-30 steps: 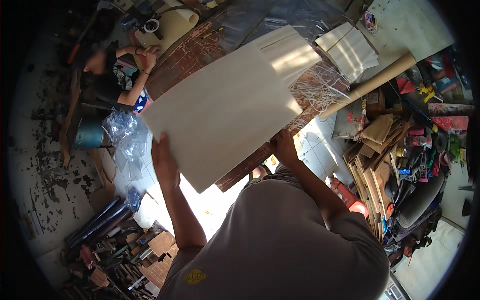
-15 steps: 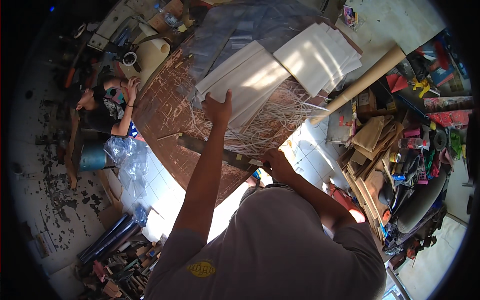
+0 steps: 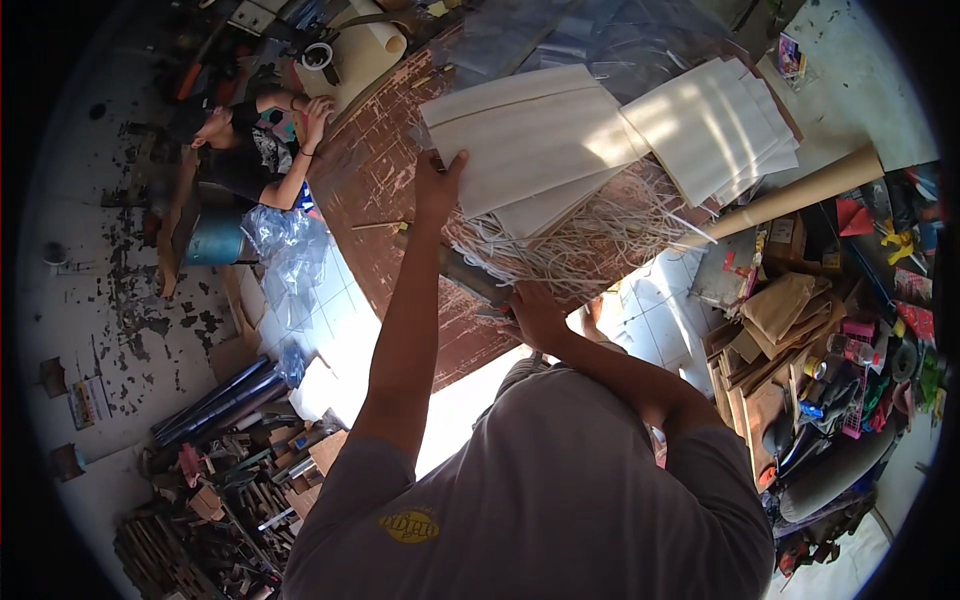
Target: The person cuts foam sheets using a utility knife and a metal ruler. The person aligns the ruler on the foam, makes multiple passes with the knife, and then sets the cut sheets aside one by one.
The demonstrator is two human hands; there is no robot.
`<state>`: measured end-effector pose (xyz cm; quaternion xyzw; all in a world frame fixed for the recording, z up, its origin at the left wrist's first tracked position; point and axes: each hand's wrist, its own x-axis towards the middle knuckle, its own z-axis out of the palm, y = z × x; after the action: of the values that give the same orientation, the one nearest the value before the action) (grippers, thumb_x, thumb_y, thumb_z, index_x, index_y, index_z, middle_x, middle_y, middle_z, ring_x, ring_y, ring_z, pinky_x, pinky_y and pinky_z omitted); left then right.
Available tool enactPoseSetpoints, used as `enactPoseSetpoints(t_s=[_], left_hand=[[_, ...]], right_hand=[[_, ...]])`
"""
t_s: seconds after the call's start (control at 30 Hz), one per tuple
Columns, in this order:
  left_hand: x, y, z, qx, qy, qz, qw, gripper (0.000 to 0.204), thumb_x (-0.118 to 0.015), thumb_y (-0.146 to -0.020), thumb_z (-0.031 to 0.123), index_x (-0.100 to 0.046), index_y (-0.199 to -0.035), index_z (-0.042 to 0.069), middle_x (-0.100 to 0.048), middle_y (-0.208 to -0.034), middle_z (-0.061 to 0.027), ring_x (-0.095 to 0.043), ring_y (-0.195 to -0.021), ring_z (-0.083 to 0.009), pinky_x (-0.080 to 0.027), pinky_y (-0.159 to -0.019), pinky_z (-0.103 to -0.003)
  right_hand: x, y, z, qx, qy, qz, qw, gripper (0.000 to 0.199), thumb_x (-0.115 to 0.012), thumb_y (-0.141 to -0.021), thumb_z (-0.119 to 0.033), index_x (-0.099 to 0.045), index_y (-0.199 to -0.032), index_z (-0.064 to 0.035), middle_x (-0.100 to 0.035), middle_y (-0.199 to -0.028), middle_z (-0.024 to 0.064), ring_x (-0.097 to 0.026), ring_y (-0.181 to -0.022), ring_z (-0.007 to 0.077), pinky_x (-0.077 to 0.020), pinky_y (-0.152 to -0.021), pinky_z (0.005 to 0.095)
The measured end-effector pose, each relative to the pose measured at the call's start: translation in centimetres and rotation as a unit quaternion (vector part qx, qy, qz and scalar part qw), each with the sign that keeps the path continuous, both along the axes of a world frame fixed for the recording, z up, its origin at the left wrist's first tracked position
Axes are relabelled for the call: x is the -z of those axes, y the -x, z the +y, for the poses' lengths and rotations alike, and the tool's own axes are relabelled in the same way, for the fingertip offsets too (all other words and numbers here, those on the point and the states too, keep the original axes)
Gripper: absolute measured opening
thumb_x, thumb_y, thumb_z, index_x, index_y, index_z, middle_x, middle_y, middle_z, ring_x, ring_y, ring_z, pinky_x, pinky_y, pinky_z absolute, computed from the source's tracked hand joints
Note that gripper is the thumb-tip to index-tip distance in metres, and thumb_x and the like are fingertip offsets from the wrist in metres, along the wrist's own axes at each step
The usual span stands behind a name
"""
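A stack of whitish rectangular sheets (image 3: 540,125) lies skewed on the reddish-brown worn table (image 3: 375,165). At its left edge is my left hand (image 3: 438,190), with the thumb over the top white sheet and the fingers at the rim, partly hidden. My right hand (image 3: 538,315) is closed by the table's near edge, next to the end of a dark flat bar (image 3: 475,278). Whatever its curled fingers hold is hidden. Thin pale strips (image 3: 570,245) lie tangled between the sheets and my right hand.
Another fanned stack of white sheets (image 3: 715,130) lies to the right, near a long cardboard tube (image 3: 800,198). Clear plastic sheets (image 3: 560,45) cover the far side. A person (image 3: 255,150) sits at the left, hands near the table. Piled cardboard (image 3: 785,310) stands at the right.
The top white sheet has turned slightly clockwise on its stack, with my left hand now at its edge. My right hand has shifted left along the near edge. The whole view has turned.
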<state>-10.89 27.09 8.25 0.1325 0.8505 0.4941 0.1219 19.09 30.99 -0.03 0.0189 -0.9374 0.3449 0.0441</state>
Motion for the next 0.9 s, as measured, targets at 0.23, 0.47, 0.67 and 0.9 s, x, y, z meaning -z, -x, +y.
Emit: enactPoseSetpoints(t_s=[0.23, 0.47, 0.67, 0.9], left_hand=[[-9.8, -4.5, -16.0, -0.046, -0.194, 0.116, 0.973, 0.034, -0.060, -0.110, 0.022, -0.048, -0.133, 0.000, -0.071, -0.114, -0.0109, -0.066, -0.100, -0.0118, -0.051, -0.086, -0.026], [-2.0, -12.2, -44.1, -0.361, -0.165, -0.068, 0.915, 0.063, -0.060, -0.109, 0.035, -0.038, -0.156, -0.002, -0.058, -0.141, -0.0139, -0.058, -0.126, -0.0205, -0.046, -0.108, -0.034], [8.0, -22.6, -51.5, -0.357, -0.157, -0.167, 0.906, 0.047, -0.057, -0.111, 0.039, -0.051, -0.142, 0.004, -0.063, -0.113, -0.0049, -0.060, -0.098, -0.0132, -0.051, -0.088, -0.031], [13.3, -24.0, -49.2, -0.339, -0.083, -0.280, 0.895, 0.049, -0.062, -0.107, 0.042, -0.053, -0.139, 0.006, -0.063, -0.088, -0.0009, -0.047, -0.071, -0.0109, -0.044, -0.068, -0.030]], right_hand=[[1.5, 1.4, -3.2, 0.086, -0.076, -0.036, 0.993, 0.045, -0.081, -0.078, -0.026, -0.062, -0.110, -0.0006, -0.052, -0.118, 0.0178, -0.054, -0.113, 0.0354, -0.0470, -0.097, 0.0471], [-0.2, 2.9, -3.7, 0.105, -0.132, -0.071, 0.983, 0.056, -0.083, -0.072, -0.031, -0.059, -0.113, -0.0007, -0.054, -0.116, 0.0181, -0.054, -0.116, 0.0370, -0.0483, -0.094, 0.0490], [-2.6, 4.2, -2.9, 0.069, -0.095, -0.105, 0.988, 0.053, -0.078, -0.070, -0.026, -0.057, -0.112, -0.0029, -0.057, -0.112, 0.0191, -0.063, -0.102, 0.0397, -0.0474, -0.094, 0.0515], [-2.7, 5.3, -4.6, 0.084, -0.017, -0.139, 0.987, 0.047, -0.079, -0.073, -0.026, -0.059, -0.109, -0.0043, -0.066, -0.096, 0.0122, -0.068, -0.091, 0.0361, -0.0453, -0.091, 0.0543]])
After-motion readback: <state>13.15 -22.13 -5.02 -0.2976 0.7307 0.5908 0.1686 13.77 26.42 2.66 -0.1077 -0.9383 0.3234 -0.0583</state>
